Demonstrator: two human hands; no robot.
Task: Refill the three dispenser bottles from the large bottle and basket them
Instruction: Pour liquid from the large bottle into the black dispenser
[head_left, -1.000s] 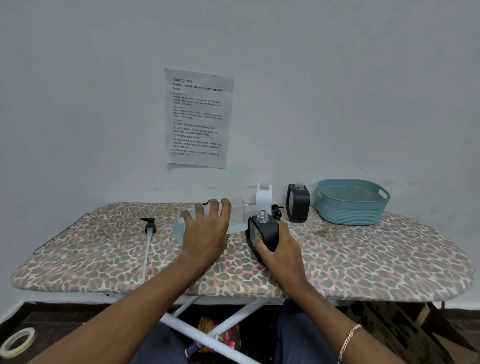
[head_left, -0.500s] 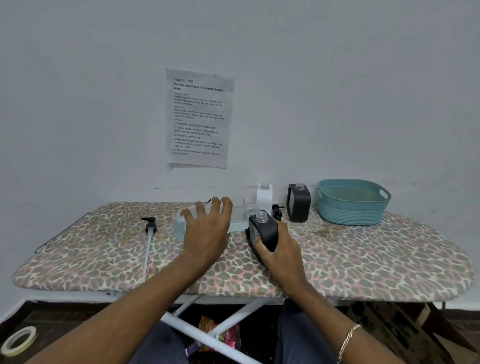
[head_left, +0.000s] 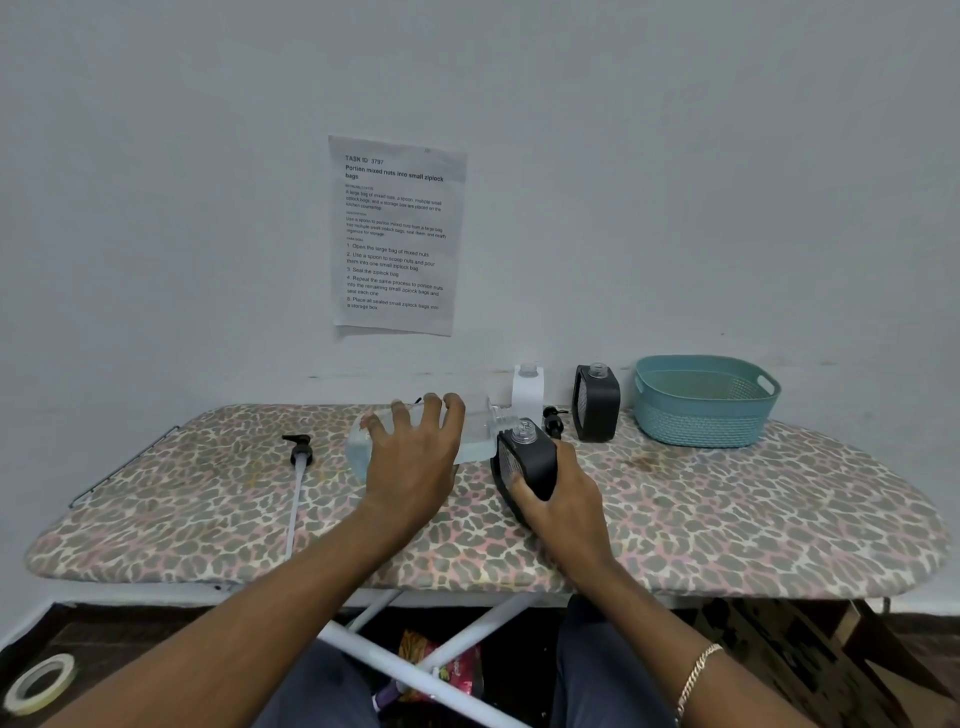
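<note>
Large bottle (head_left: 478, 437) sideways under L grip (head_left: 415, 462); neck at dispenser (head_left: 530, 465), R grip (head_left: 566, 501).

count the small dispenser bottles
3. One black rectangular plastic bottle in the right hand; a white plastic bottle and a second black bottle stand by the wall, left of the teal woven basket.

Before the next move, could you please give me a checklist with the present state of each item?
1. Left hand grips the large bottle, tipped on its side: ok.
2. Right hand grips the black dispenser: ok.
3. Black dispenser's pump is off, neck open: ok.
4. Large bottle's mouth sits over that neck: cannot tell.
5. Basket stands upright, ready to take bottles: ok.
</note>
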